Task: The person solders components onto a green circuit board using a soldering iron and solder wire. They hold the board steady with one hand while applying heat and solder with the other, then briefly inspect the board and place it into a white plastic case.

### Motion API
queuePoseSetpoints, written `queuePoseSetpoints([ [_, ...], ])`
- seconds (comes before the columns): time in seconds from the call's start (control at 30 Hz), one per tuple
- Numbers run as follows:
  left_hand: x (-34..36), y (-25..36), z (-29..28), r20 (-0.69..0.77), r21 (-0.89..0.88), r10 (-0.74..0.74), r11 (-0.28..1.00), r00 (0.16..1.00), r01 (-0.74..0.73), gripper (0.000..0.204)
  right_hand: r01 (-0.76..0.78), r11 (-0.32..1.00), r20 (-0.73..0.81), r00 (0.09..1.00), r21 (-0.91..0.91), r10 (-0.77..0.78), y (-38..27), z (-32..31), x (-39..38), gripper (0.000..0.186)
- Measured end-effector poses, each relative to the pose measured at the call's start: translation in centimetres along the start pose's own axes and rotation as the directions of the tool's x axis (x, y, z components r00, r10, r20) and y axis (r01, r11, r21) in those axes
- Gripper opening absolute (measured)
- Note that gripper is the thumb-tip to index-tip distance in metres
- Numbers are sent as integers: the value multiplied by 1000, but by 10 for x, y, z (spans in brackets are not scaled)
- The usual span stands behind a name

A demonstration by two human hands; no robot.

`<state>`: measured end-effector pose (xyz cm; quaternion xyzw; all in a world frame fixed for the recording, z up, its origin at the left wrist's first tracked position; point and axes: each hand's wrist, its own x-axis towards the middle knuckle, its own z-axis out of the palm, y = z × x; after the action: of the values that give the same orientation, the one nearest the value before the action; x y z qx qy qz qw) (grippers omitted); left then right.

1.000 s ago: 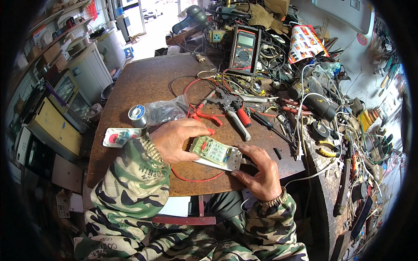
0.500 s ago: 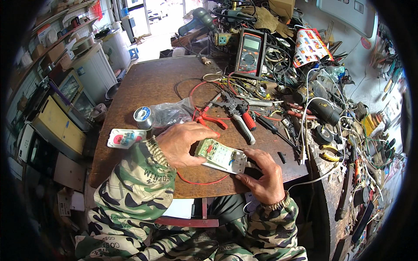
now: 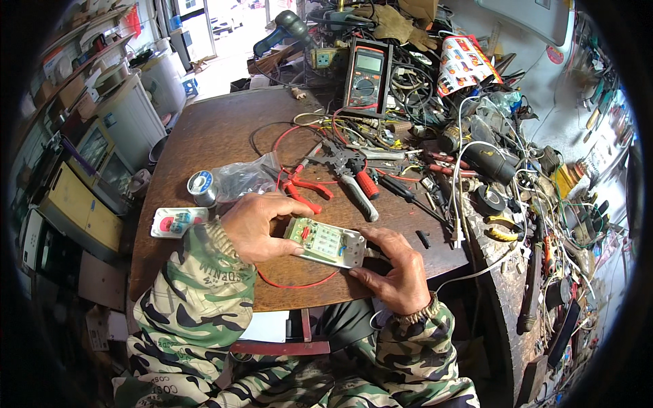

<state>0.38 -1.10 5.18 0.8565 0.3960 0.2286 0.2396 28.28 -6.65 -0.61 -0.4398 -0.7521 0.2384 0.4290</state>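
Between my hands is a small circuit board (image 3: 318, 241) with a red component, lying in a white plastic casing (image 3: 353, 253). My left hand (image 3: 255, 228) pinches the board's left end between thumb and fingers. The casing's right end is gripped by my right hand (image 3: 394, 268), thumb at the near edge and fingers at the far side. A red wire (image 3: 299, 286) curves over the wood just below the casing. Left of my left wrist rests a white cover (image 3: 178, 222) with red and blue parts in it.
A solder spool (image 3: 202, 187) and a clear plastic bag (image 3: 245, 179) stand beyond my left hand. Red-handled pliers (image 3: 307, 187), a wire stripper (image 3: 355, 180) and a screwdriver (image 3: 407, 193) lie further right. A multimeter (image 3: 367, 78) leans at the back, beside heaped cables and tools.
The board, tilted and offset from the casing before, now sits flatter within it. Both hands keep their hold. The whole view has shifted, so the bench appears further left.
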Motion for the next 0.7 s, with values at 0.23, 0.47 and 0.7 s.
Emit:
queuePoseSetpoints([
  [0.23, 1, 2, 4, -1, -168, -48, 985, 999, 47, 57, -14, 1000, -10, 1000, 13, 14, 3, 0, -1, 58],
  [0.47, -1, -9, 12, -41, -267, -26, 964, 999, 14, 57, -42, 997, -7, 999, 57, 43, 2, -2, -1, 61],
  [0.7, -2, -19, 24, -113, -275, 11, 960, 994, -42, 55, -52, 996, -10, 999, 75, 53, 2, -1, 0, 60],
])
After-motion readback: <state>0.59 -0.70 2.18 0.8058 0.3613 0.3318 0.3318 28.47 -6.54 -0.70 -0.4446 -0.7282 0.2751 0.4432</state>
